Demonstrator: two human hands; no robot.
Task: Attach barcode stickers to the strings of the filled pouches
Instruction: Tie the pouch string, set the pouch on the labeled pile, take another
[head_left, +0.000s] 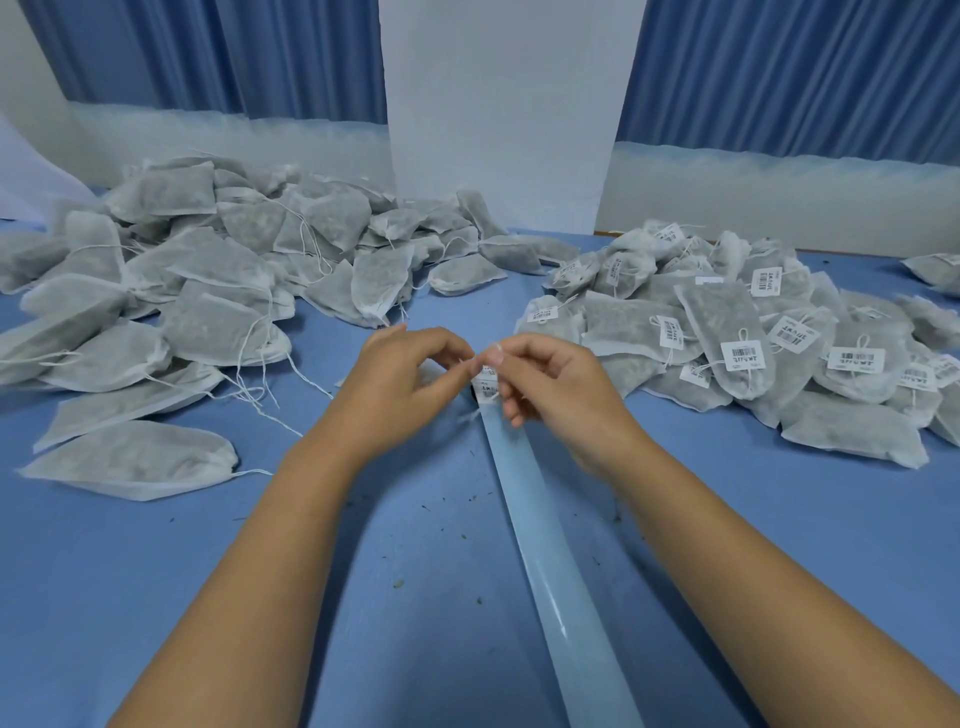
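Glossy pale-blue backing strip (540, 525) runs up the blue desk (156, 597) | left hand (410, 379) and right hand (550, 387) both pinch, seemingly, a thin white string (497, 346) at the small white barcode sticker (487, 388) | judged limp, featherlight, tacky: grip edges | untagged grey fabric pouches (208, 270) back-left, tagged pouches (727, 332) back-right

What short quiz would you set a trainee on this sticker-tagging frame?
1. True or false: the pouches in the right pile already carry barcode stickers.
2. The left hand and right hand meet, pinching a sticker on a string. Where? A. over the far end of the backing strip; B. against the wall; C. at the table's near edge.
3. Fill in: the left pile shows bare ____ and no stickers.
Key: 1 true; 2 A; 3 strings.
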